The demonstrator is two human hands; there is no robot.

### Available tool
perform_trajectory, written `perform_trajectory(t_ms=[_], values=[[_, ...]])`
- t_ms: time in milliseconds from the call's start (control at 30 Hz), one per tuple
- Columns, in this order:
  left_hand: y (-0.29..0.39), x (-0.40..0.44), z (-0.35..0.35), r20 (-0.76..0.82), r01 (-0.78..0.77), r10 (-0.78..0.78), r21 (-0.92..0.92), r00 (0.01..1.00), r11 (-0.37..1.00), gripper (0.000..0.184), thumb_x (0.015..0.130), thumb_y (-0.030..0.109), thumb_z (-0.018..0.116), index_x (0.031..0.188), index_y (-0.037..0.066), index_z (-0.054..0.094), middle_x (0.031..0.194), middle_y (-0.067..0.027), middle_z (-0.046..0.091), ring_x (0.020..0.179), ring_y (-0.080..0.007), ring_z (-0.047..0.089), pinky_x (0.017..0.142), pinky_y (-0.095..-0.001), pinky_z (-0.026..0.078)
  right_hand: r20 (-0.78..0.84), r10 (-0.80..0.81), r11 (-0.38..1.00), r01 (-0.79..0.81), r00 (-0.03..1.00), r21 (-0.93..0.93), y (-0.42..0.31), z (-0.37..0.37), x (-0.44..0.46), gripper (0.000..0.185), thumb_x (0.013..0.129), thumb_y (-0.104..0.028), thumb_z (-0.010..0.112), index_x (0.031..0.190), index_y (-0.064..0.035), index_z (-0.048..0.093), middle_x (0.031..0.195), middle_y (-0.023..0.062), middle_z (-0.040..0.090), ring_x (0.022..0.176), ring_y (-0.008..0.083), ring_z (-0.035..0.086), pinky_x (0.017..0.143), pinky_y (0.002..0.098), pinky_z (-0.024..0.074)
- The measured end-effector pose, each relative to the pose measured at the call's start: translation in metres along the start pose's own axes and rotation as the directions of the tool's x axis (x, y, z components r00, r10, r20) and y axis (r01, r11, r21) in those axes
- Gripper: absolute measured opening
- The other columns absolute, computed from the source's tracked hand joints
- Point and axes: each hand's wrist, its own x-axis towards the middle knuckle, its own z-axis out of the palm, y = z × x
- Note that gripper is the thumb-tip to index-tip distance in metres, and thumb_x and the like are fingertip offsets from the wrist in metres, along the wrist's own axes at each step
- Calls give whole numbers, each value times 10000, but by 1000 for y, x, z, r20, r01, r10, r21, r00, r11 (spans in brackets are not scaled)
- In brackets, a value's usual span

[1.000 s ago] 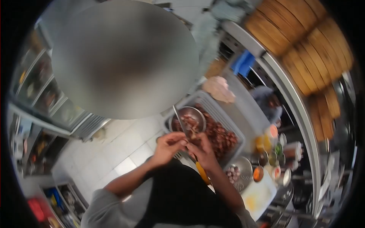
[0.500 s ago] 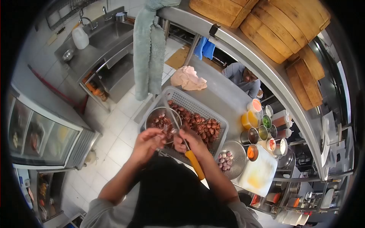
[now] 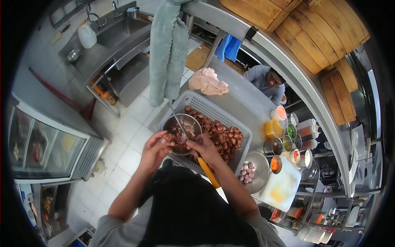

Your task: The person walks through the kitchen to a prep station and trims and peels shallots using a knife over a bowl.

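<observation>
My right hand (image 3: 205,149) is wrapped round a knife (image 3: 209,173) with a yellow handle, its long blade slanting up over the steel bowl (image 3: 200,123). Beside the bowl's left rim, my left hand (image 3: 155,151) pinches what looks like a small reddish shallot (image 3: 168,136), partly hidden by the fingers. Reddish skins and pieces (image 3: 179,133) lie in the bowl. It sits in a grey perforated plastic basket (image 3: 242,129), next to a heap of unpeeled shallots (image 3: 224,138). Peeled purple-white shallots (image 3: 247,173) rest in a steel colander (image 3: 261,168) to the right.
A white cutting board (image 3: 284,185) lies right of the colander. Several tubs and cups of ingredients, among them a yellow tub (image 3: 273,128), stand behind it. A pink cloth (image 3: 208,81) is on the counter; a grey-green towel (image 3: 166,61) hangs nearby. Another person (image 3: 263,80) is across the counter.
My hands have moved apart: the left has drawn left from the knife to the bowl's rim. The knife stays in my right hand. The view has shifted slightly, and the other person's head is raised.
</observation>
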Motion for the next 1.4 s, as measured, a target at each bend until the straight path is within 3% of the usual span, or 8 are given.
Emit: perform_trajectory(t_ms=[133,333,467,733,833,1233,1333,1400], values=[[-8,3,1,14,6,-6,-13,1000,1000,313,995,112,603,1297,38,558,1103,-71,636,965,-187,653,781,-299,523,64,-73,996,76,995,-37,8,-3,-5,318,950,-192,701,1167,-29,534,878,96,660,613,107,556,538,257,425],[-17,8,9,92,53,-54,10,994,999,301,977,32,594,1278,31,579,1131,-77,642,980,-178,641,833,-299,517,72,-97,979,109,993,-173,-16,3,-42,521,935,-221,724,1391,-124,493,944,54,671,812,112,601,678,258,458],[-20,9,25,145,67,-74,56,987,996,297,965,10,604,1261,29,584,1142,-83,652,1001,-183,643,885,-325,530,146,-444,824,468,884,-320,-22,14,-59,603,933,-213,720,1452,-114,428,1006,90,680,902,156,637,769,302,488],[-24,4,41,131,66,-68,21,989,998,285,939,2,648,1217,31,591,1162,-69,656,1068,-184,651,957,-346,531,140,-369,886,393,919,-246,-28,14,-74,609,911,-181,744,1405,-85,401,1018,120,690,936,158,643,811,322,490],[-24,4,45,134,47,-49,22,990,999,282,933,0,657,1207,26,597,1150,-61,662,1057,-182,657,943,-337,537,155,-331,895,362,931,-259,-28,12,-75,586,931,-66,695,1413,-106,364,1044,74,655,999,121,602,887,309,471],[-40,-12,45,145,-124,78,342,986,931,217,931,-35,629,1146,-5,623,1068,-79,693,980,-152,653,828,-296,533,38,-406,869,398,913,-294,-19,22,-72,391,921,-43,712,1186,-69,424,953,67,651,897,97,607,761,263,483],[-36,-11,51,129,-83,56,217,990,973,227,936,-31,626,1161,-9,605,1084,-98,685,956,-170,655,804,-301,535,36,-421,907,421,906,-3,-16,22,-66,323,947,-195,717,1111,-93,458,874,45,611,758,82,578,591,228,415],[-32,-7,53,118,-43,28,122,993,992,236,937,-30,624,1170,-12,592,1092,-110,680,939,-179,654,789,-306,536,125,-221,966,200,967,164,-27,9,-65,289,965,-221,691,1101,-100,467,823,30,584,671,80,543,540,226,378]])
